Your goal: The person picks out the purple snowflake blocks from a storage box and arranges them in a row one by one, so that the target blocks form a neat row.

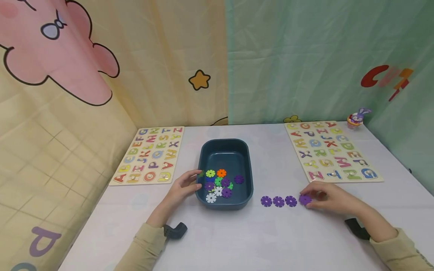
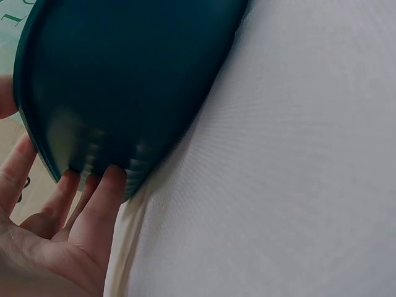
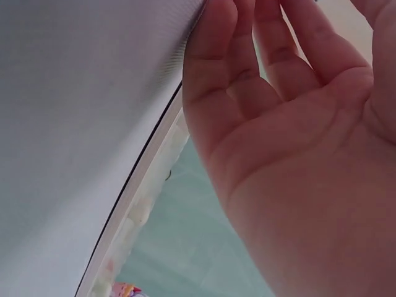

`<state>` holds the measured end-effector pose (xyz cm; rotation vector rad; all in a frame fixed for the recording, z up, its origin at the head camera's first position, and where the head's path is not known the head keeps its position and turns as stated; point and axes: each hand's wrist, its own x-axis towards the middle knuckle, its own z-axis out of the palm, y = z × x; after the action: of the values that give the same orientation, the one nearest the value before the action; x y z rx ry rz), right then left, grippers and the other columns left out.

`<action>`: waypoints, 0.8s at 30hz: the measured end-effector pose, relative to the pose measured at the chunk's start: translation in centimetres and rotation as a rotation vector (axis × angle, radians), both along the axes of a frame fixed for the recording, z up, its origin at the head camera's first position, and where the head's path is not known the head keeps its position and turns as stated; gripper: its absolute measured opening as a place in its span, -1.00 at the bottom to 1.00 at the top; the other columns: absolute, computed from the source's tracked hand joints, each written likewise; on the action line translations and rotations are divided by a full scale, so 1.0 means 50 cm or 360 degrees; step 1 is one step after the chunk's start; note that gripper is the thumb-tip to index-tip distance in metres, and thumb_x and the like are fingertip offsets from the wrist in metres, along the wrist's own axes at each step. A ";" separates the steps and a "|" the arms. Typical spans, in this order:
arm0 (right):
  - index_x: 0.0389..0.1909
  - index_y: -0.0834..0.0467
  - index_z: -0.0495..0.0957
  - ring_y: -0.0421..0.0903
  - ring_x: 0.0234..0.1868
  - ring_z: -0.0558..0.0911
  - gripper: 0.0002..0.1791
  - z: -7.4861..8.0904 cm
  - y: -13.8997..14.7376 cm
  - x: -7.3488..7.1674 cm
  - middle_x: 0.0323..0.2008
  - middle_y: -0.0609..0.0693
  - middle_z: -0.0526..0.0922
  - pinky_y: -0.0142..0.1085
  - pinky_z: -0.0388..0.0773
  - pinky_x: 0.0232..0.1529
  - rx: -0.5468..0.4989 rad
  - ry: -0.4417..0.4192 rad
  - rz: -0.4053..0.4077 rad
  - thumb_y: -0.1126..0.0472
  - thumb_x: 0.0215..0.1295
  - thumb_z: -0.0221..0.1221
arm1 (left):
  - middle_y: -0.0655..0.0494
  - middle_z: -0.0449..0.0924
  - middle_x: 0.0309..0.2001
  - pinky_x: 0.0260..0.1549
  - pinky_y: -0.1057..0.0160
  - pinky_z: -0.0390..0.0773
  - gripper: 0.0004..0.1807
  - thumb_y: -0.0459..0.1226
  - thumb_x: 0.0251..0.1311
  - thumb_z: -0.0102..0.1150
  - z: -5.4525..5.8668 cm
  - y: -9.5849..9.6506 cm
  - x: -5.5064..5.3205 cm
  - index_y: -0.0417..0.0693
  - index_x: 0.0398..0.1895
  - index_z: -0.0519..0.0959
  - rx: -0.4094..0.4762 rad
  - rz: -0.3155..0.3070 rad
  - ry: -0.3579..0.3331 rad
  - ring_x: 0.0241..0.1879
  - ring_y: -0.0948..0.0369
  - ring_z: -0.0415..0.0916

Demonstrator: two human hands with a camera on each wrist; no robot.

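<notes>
My right hand [image 1: 330,196] pinches a purple snowflake disc [image 1: 305,200] between thumb and forefinger, at the table surface. To its left, a row of purple snowflake discs [image 1: 278,201] lies flat with small gaps. In the right wrist view the same hand [image 3: 284,124] shows its palm, and the disc is hidden. My left hand [image 1: 183,187] touches the left side of a dark blue-green basin [image 1: 225,146]. In the left wrist view its fingertips [image 2: 113,176] rest against the basin's outer wall. Inside the basin lie several discs, including orange [image 1: 221,173], white [image 1: 211,198] and purple ones.
Alphabet puzzle boards lie at the left [image 1: 145,156] and right [image 1: 333,150] of the white table [image 1: 223,241]. A small rabbit figure [image 1: 358,117] stands at the back right corner. Printed curtains [image 1: 291,56] hang behind the table.
</notes>
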<state>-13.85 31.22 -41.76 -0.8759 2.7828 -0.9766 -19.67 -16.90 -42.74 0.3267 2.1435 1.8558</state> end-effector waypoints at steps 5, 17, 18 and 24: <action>-0.10 0.02 0.59 -0.31 -0.28 0.49 -0.68 0.006 -0.004 0.002 -0.24 -0.23 0.58 -0.42 0.50 -0.31 0.0032 -0.0020 -0.0026 0.06 0.12 0.31 | 0.14 0.18 0.37 0.19 -0.08 0.29 -0.44 -0.20 0.16 0.22 0.000 -0.001 0.000 -0.02 0.26 0.37 -0.0010 0.0005 -0.0005 0.36 0.04 0.11; -0.13 0.03 0.62 -0.31 -0.30 0.50 -0.66 0.011 -0.011 0.004 -0.28 -0.24 0.59 -0.39 0.52 -0.29 0.0110 -0.0018 -0.0127 0.04 0.04 0.36 | 0.12 0.16 0.38 0.20 -0.06 0.28 -0.43 -0.21 0.15 0.22 0.002 0.001 0.001 -0.03 0.26 0.36 -0.0004 0.0005 0.0010 0.36 0.03 0.10; -0.14 0.02 0.62 -0.31 -0.30 0.50 -0.66 0.010 -0.012 0.004 -0.28 -0.24 0.60 -0.39 0.53 -0.28 0.0116 -0.0022 -0.0140 0.03 0.04 0.36 | 0.12 0.16 0.38 0.20 -0.07 0.28 -0.43 -0.21 0.15 0.22 0.002 0.001 0.002 -0.03 0.26 0.36 -0.0006 0.0007 0.0011 0.36 0.03 0.10; -0.14 0.02 0.63 -0.30 -0.28 0.51 -0.65 0.013 -0.012 0.007 -0.28 -0.24 0.60 -0.38 0.54 -0.26 0.0159 -0.0047 -0.0188 0.02 0.02 0.37 | 0.12 0.16 0.38 0.19 -0.10 0.29 -0.44 -0.21 0.17 0.21 0.001 0.002 0.000 -0.01 0.26 0.37 -0.0027 0.0015 0.0014 0.36 0.03 0.10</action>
<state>-13.49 30.63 -41.13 -0.6862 2.8579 -0.8493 -19.65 -16.81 -42.71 0.3225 2.1692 1.8433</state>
